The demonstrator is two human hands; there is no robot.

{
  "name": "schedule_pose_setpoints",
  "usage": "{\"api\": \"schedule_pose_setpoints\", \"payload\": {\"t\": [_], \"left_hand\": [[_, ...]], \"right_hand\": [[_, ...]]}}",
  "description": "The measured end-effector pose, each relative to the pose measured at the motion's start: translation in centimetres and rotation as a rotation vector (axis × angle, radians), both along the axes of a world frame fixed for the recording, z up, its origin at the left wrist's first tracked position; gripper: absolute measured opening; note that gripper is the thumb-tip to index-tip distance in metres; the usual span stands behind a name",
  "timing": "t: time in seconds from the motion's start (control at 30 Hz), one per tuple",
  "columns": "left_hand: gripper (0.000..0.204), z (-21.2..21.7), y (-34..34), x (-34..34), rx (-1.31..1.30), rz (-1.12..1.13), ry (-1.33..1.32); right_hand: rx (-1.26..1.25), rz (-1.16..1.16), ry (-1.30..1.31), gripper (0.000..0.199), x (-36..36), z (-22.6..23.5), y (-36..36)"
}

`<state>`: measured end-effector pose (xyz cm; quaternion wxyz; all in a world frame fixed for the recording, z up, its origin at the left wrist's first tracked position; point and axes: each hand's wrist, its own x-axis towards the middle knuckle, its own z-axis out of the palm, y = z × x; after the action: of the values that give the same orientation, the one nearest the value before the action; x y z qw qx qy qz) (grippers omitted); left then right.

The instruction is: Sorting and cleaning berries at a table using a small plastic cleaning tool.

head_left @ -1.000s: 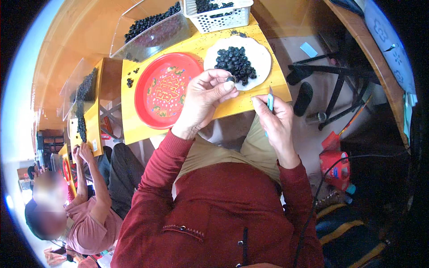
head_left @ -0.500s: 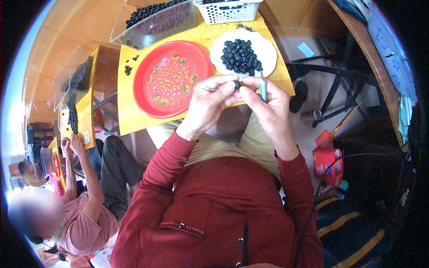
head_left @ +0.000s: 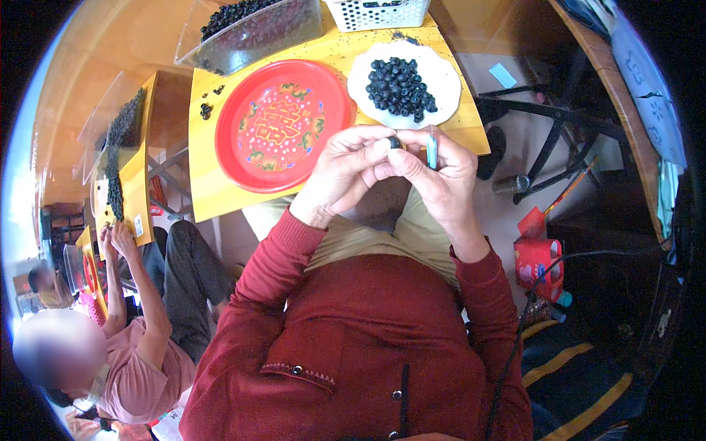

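Over the table's near edge, my left hand (head_left: 340, 170) pinches a dark round berry (head_left: 394, 142) between thumb and fingers. My right hand (head_left: 446, 184) meets it there, its thumb tip against or very near the berry. Tucked in the right fingers is a small tool with a light-blue handle (head_left: 432, 151); its thin tip points away from me, and its exact kind is unclear. Just beyond the hands lies a white scalloped plate (head_left: 446, 70) bearing a pile of similar dark berries (head_left: 399, 88). To the left sits a red round tray (head_left: 229, 132) with a printed pattern.
A clear bin (head_left: 254, 44) of dark berries and a white perforated basket (head_left: 379, 15) stand at the table's far side. Loose berries (head_left: 206, 110) lie left of the tray. Another person (head_left: 143, 353) works at a table on the left. A red box (head_left: 538, 266) sits at right.
Both hands stay together around the berry, with only small finger shifts. The blue-handled tool has tilted slightly in my right hand. The view has shifted a little.
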<state>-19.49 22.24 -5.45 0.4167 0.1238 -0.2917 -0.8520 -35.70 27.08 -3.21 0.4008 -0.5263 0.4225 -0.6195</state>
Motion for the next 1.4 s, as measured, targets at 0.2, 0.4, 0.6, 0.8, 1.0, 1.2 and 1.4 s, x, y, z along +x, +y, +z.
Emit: {"api": "schedule_pose_setpoints", "payload": {"t": [0.2,0.4,0.6,0.8,1.0,1.2,1.4], "left_hand": [[0.020,-0.5,0.0,0.2,-0.007,0.018,0.016],[0.019,-0.8,0.0,0.4,-0.049,-0.007,-0.003],[0.019,-0.7,0.4,0.2,-0.041,-0.006,-0.023],[0.018,-0.7,0.5,-0.1,-0.037,0.006,-0.013],[0.018,-0.5,0.7,-0.4,-0.016,0.022,0.001],[0.018,-0.2,1.0,-0.5,0.001,0.012,-0.003],[0.018,-0.2,1.2,-0.9,0.010,0.007,-0.007]], "right_hand": [[0.049,0.059,-0.005,0.018,0.0,0.6,0.0],[0.145,0.097,-0.083,0.018,-0.3,0.0,0.3],[0.275,0.147,-0.189,0.019,-1.0,0.1,0.8],[0.218,0.086,0.046,0.027,-1.2,0.3,1.4],[0.020,0.046,0.251,0.032,-1.6,0.3,2.1],[-0.075,0.004,0.417,0.033,-2.1,0.8,2.3],[-0.135,-0.037,0.443,0.032,-2.4,0.6,2.3]]}}
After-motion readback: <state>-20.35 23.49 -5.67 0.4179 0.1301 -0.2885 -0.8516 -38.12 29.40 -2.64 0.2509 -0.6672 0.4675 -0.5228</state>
